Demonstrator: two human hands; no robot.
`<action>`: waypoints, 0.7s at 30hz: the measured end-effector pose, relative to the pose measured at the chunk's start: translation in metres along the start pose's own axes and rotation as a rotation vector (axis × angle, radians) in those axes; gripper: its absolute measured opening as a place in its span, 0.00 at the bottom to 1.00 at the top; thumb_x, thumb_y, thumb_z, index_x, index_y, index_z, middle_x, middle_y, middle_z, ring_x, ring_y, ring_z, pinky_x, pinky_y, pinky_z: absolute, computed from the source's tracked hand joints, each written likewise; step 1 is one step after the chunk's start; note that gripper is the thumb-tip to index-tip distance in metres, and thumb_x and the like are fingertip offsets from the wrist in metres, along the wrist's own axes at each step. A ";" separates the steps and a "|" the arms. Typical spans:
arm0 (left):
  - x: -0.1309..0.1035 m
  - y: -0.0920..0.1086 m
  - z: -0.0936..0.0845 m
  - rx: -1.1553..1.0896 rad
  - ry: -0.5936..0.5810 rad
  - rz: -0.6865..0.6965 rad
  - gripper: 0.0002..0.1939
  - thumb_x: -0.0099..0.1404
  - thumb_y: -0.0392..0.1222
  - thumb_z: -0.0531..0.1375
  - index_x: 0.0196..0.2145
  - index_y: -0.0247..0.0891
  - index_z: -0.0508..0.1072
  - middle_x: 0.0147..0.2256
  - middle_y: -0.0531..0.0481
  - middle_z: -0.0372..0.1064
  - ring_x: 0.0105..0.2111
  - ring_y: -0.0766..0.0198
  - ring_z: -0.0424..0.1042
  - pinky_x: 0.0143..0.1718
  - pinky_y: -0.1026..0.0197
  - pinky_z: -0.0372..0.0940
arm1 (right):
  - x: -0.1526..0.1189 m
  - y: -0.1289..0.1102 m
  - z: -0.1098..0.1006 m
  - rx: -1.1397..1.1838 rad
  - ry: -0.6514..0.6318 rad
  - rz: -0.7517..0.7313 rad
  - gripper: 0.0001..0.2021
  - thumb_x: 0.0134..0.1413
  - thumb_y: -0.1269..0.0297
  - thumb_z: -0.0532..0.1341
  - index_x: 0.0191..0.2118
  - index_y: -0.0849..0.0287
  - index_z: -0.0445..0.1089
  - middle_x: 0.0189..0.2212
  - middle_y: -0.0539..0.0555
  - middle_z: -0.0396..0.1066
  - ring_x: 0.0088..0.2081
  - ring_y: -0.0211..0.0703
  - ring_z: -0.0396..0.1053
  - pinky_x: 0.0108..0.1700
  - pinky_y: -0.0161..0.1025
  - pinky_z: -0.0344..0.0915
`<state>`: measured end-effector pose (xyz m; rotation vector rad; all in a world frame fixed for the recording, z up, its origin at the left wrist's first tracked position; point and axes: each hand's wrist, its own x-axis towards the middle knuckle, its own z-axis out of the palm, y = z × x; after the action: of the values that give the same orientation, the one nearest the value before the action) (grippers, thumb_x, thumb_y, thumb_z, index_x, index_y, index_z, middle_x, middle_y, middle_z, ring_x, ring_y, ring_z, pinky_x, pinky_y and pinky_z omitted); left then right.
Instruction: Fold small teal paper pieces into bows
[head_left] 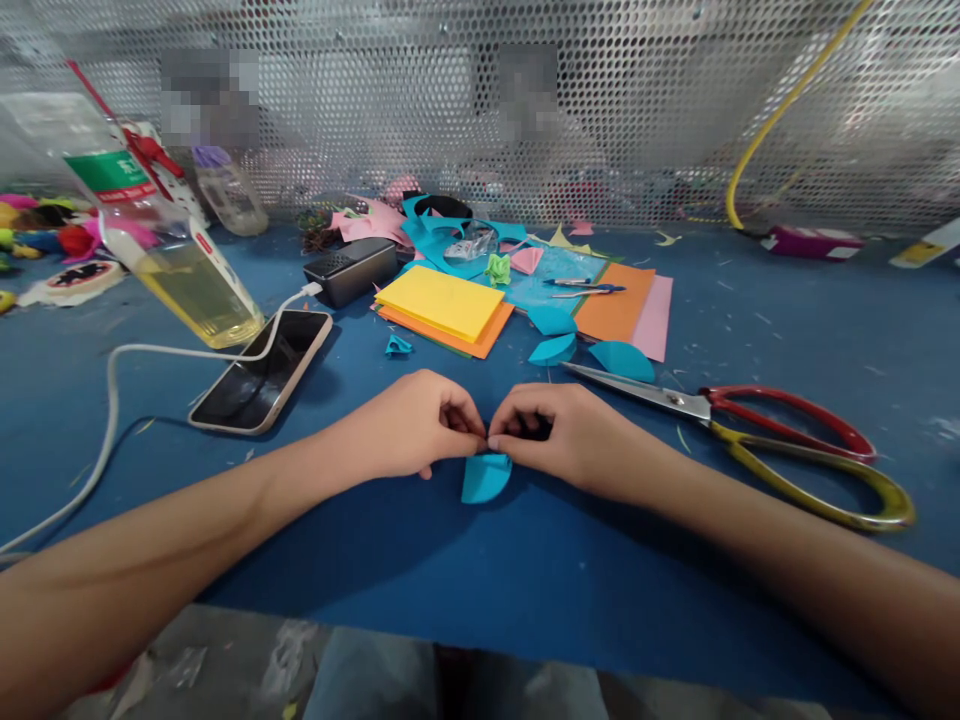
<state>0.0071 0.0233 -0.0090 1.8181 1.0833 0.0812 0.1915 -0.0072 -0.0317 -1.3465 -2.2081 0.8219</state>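
My left hand (431,425) and my right hand (551,430) meet above the blue table, fingertips nearly touching. Between them hangs a small folded blue paper piece (485,479), its top edge pinched by the thumb and fingers of both hands. Its lower part is rounded and shows below my fingertips. Blue cut petals (622,361) lie beyond my right hand. Large scissors (694,405) with one red and one yellow handle rest to the right, tips pointing left. A small folded blue scrap (398,345) is just beyond my left hand.
A phone (262,372), a white cable (112,400) and a tilted bottle (187,280) are at the left. Yellow and orange sheets (442,302), a black box (352,270), pens (589,290) and paper scraps lie farther back. A perforated metal screen (360,120) stands behind.
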 end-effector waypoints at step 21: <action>-0.011 0.003 -0.003 0.164 0.029 0.104 0.12 0.57 0.44 0.57 0.36 0.37 0.76 0.23 0.54 0.65 0.20 0.70 0.63 0.21 0.67 0.56 | -0.001 0.005 -0.006 0.091 -0.118 0.030 0.07 0.50 0.67 0.57 0.33 0.57 0.73 0.22 0.47 0.63 0.25 0.34 0.61 0.26 0.32 0.57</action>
<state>0.0008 0.0167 -0.0012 2.0260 1.0406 0.0832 0.1991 -0.0050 -0.0301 -1.3209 -2.2148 1.0246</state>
